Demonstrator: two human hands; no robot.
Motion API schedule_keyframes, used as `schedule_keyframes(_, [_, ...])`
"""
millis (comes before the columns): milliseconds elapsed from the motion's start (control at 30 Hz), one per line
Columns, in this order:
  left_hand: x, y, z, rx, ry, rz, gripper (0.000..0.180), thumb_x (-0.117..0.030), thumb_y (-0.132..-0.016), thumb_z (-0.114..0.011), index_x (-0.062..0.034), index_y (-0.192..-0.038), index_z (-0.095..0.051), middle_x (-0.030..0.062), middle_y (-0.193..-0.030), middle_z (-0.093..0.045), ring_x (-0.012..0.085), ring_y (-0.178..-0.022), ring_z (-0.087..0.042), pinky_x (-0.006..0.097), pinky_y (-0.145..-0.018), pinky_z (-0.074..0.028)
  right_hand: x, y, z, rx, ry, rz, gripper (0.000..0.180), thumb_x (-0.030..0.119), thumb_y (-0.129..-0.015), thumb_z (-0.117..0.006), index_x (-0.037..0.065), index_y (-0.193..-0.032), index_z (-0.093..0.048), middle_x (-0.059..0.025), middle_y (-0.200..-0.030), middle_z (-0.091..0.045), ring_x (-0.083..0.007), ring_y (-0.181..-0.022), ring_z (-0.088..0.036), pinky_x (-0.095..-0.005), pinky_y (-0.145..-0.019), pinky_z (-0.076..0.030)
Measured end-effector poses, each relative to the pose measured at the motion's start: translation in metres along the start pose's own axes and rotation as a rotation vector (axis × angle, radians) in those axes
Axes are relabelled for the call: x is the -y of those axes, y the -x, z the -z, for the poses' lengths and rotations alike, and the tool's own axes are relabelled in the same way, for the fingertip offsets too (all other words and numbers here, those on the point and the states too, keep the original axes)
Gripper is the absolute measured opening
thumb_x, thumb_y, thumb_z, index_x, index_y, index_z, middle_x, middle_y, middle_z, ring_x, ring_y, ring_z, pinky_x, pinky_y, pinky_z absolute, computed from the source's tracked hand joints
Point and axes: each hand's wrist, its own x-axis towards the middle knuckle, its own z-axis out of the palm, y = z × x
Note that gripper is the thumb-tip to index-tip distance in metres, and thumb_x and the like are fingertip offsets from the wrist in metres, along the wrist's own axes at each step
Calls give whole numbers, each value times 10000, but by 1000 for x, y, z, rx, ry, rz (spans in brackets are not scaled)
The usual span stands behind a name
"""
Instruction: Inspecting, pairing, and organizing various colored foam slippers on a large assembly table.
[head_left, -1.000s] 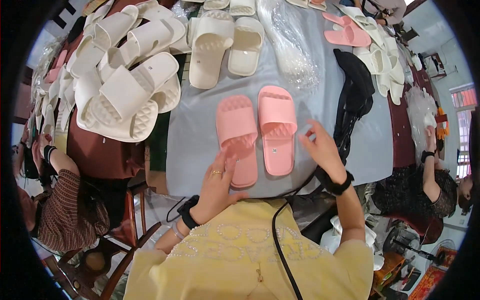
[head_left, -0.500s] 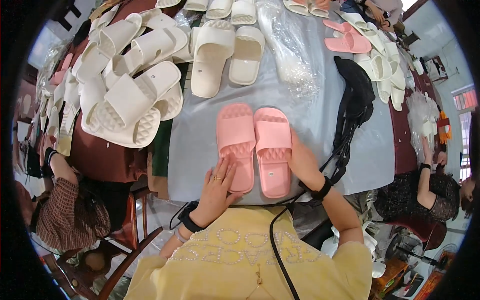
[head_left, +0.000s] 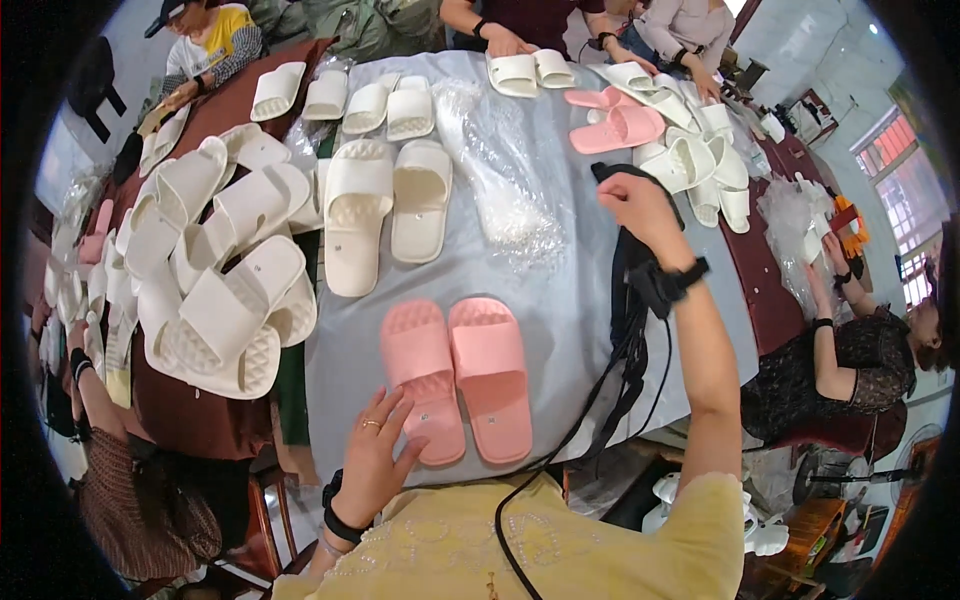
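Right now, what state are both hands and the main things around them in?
Left hand: fingers spread, at the outer edge of the left pink slipper.
Right hand: fingers curled, over the black fabric; grip unclear.
Left pink slipper: sole down, toe pointing away.
Right pink slipper: sole down, beside it.
White pair: sole down, side by side.
White slipper pile: loosely heaped, overlapping.
Clear plastic: crumpled.
Black fabric: bunched, partly hidden.

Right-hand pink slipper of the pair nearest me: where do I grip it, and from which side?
Likely the strap of that pink slipper, coming from the right: the slipper lies sole-down with its right side free, while its mate sits close on the left. The strap arches up, so it could probably be hooked underneath.
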Motion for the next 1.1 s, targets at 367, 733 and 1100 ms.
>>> schedule_keyframes(367, [-5,-23,-2,-12,153,-32,389,-104,-755,-663,-26,-1123,-564,171,-1155,-560,354,-1107,-504,412,-904,-422,-68,-39,-89,-31,414,-68,159,208,-720,-599,57,-731,-646,-142,-805,-648,-353,-739,-615,-438,-673,-492])
schedule_keyframes(733, [-34,-60,-25,681,1082,231,367,-281,-919,-498,-26,-1181,-536,94,-1091,-600,180,-1000,-575,297,-833,-450,27,176,-10,328,-338,-160,196,145,-781,-614,8,-920,-607,-94,-727,-593,-144,-636,-555,-276,-596,-448])
schedule_keyframes(1100, [-56,-128,-96,450,1532,517,365,-292,-953,-430,-4,-1161,-513,-23,-754,-520,85,-703,-519,240,-683,-463,31,182,-38,503,-390,-58,212,238,-840,-594,44,-925,-593,-98,-826,-598,-183,-724,-563,-298,-658,-449])
